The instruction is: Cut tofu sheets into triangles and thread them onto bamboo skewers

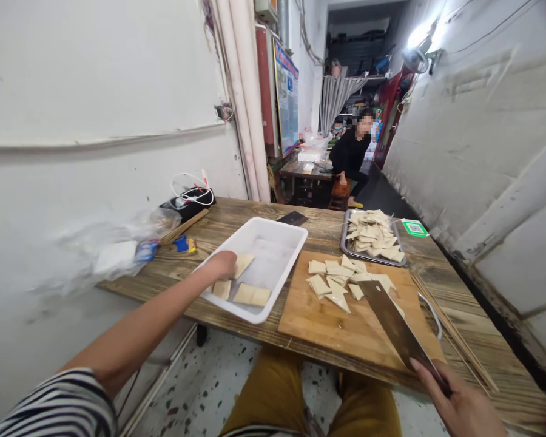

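In the head view, a white plastic tray (260,223) is reached into by the left grip (221,265), which is held low over the tray's near corner with the fingers curled downward. Whether anything is held by it cannot be told, because the fingers are hidden by the back of the hand. Pale tofu squares (251,295) are laid in the tray, just beside that hand. A cleaver (394,321) is held closed in the right grip (459,403), with its handle wrapped by the fingers and its blade angled forward above the right side of a wooden cutting board (364,340). Tofu triangles (341,282) are heaped on the far part of the board, near the blade. Behind the board, more triangles are piled on a metal tray (348,246). All of these are carried by a long wooden bench (327,227). A bundle of thin wooden skewers (455,328) is laid along the bench's right side, and a green payment card (414,228) is placed beyond it. A plastic bag (113,255) is bunched at the left, against the wall. Further down the narrow room, a seated co-worker (350,155) in black is seen beside a small table (300,170).
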### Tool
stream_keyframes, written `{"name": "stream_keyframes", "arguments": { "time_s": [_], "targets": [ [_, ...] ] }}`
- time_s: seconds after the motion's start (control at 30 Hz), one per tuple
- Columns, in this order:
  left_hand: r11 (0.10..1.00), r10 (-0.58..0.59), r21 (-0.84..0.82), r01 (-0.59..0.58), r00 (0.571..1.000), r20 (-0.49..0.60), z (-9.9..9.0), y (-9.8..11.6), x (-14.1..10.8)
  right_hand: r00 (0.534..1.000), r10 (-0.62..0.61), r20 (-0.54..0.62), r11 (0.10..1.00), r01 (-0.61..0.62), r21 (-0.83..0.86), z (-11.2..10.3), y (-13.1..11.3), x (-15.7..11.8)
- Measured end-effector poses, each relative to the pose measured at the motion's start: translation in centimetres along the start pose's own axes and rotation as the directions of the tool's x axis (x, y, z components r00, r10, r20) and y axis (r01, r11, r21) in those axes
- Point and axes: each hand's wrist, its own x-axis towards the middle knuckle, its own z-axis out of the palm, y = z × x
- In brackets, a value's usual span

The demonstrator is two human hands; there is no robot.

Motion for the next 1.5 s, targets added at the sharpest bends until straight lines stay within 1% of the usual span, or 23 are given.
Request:
{"name": "stream_keyframes", "arguments": {
  "time_s": [0.1,0.2,0.27,0.3,0.33,0.37,0.4,0.43,0.47,0.5,0.53,0.6,0.67,0.73,0.83,0.9,0.93,1.0,1.07,1.13,1.23,1.3,1.5],
  "targets": [
    [0.998,-0.038,-0.042,0.035,0.997,-0.072,-1.5,-0.7,-1.0,1.0,0.001,0.018,1.0,-0.001,0.026,0.1,0.5,0.2],
    [0.993,-0.077,-0.106,0.06,0.983,-0.164,-3.1,-0.8,-1.8,1.0,0.007,-0.005,0.998,-0.006,0.062,0.6,0.9,0.1],
    [0.968,-0.099,-0.247,0.044,0.972,-0.213,-4.0,-0.1,-2.4,1.0,0.019,-0.015,0.996,-0.018,0.088,1.1,1.0,0.1],
    [0.919,-0.11,-0.395,0.013,0.969,-0.223,-4.4,0.5,-2.8,0.999,0.03,-0.015,0.995,-0.028,0.095,1.3,0.9,0.0],
    [0.823,-0.113,-0.567,-0.032,0.969,-0.218,-4.7,1.4,-3.3,0.999,0.043,-0.01,0.994,-0.041,0.099,1.4,0.8,0.0],
    [0.669,-0.108,-0.739,-0.078,0.973,-0.201,-5.0,2.5,-4.0,0.998,0.057,-0.002,0.993,-0.057,0.099,1.4,0.7,-0.1],
    [0.504,-0.072,-0.856,-0.115,0.982,-0.174,-5.2,3.9,-4.8,0.998,0.068,0.009,0.993,-0.068,0.1,1.4,0.5,-0.2],
    [0.392,-0.016,-0.911,-0.131,0.989,-0.15,-5.3,5.4,-5.8,0.997,0.074,0.022,0.992,-0.076,0.103,1.3,0.2,-0.3],
    [0.336,0.039,-0.931,-0.141,0.99,-0.136,-5.3,7.1,-6.8,0.996,0.081,0.024,0.991,-0.084,0.107,1.1,-0.1,-0.4],
    [0.32,0.079,-0.934,-0.161,0.987,-0.143,-5.2,8.9,-7.7,0.996,0.081,0.029,0.99,-0.084,0.115,0.9,-0.5,-0.5],
    [0.338,0.129,-0.922,-0.187,0.98,-0.152,-4.8,10.6,-8.6,0.997,0.08,0.018,0.99,-0.082,0.118,0.7,-0.9,-0.6],
    [0.422,0.237,-0.87,-0.255,0.957,-0.165,-3.5,14.0,-10.0,0.998,0.061,-0.008,0.994,-0.06,0.088,0.3,-1.7,-0.7],
    [0.492,0.356,-0.81,-0.32,0.923,-0.149,-1.3,16.7,-10.5,0.999,0.042,-0.009,0.997,-0.041,0.062,0.0,-2.4,-0.7],
    [0.573,0.412,-0.735,-0.361,0.903,-0.122,1.2,18.5,-10.2,1.0,0.02,0.022,1.0,-0.021,0.016,-0.5,-2.9,-0.7],
    [0.732,0.346,-0.577,-0.362,0.927,-0.142,4.2,19.2,-9.6,0.995,-0.027,0.095,0.997,0.033,-0.065,-1.1,-3.8,-0.3],
    [0.794,0.283,-0.48,-0.372,0.926,-0.249,5.3,18.7,-9.8,0.986,-0.072,0.149,0.991,0.088,-0.102,-1.5,-4.6,0.2],
    [0.804,0.273,-0.437,-0.403,0.903,-0.332,5.8,18.3,-10.4,0.98,-0.096,0.174,0.986,0.118,-0.119,-1.6,-5.1,0.6],
    [0.791,0.309,-0.337,-0.51,0.809,-0.5,6.5,17.6,-11.9,0.963,-0.151,0.222,0.969,0.189,-0.158,-1.8,-6.1,1.3],
    [0.758,0.401,-0.217,-0.615,0.702,-0.589,7.5,17.1,-13.7,0.94,-0.215,0.265,0.94,0.272,-0.204,-1.9,-7.1,2.1],
    [0.725,0.493,-0.11,-0.68,0.623,-0.607,8.7,16.7,-14.9,0.91,-0.275,0.311,0.902,0.356,-0.244,-2.0,-7.9,2.8],
    [0.68,0.571,-0.008,-0.734,0.536,-0.621,10.4,16.0,-15.4,0.868,-0.315,0.384,0.85,0.438,-0.294,-2.3,-8.6,3.9],
    [0.651,0.601,0.006,-0.759,0.509,-0.616,11.1,15.4,-15.2,0.849,-0.314,0.426,0.826,0.465,-0.319,-2.5,-8.8,4.5],
    [0.572,0.619,-0.048,-0.819,0.469,-0.63,11.6,14.0,-15.1,0.811,-0.289,0.508,0.817,0.485,-0.31,-2.9,-9.0,5.5]
  ]
}}
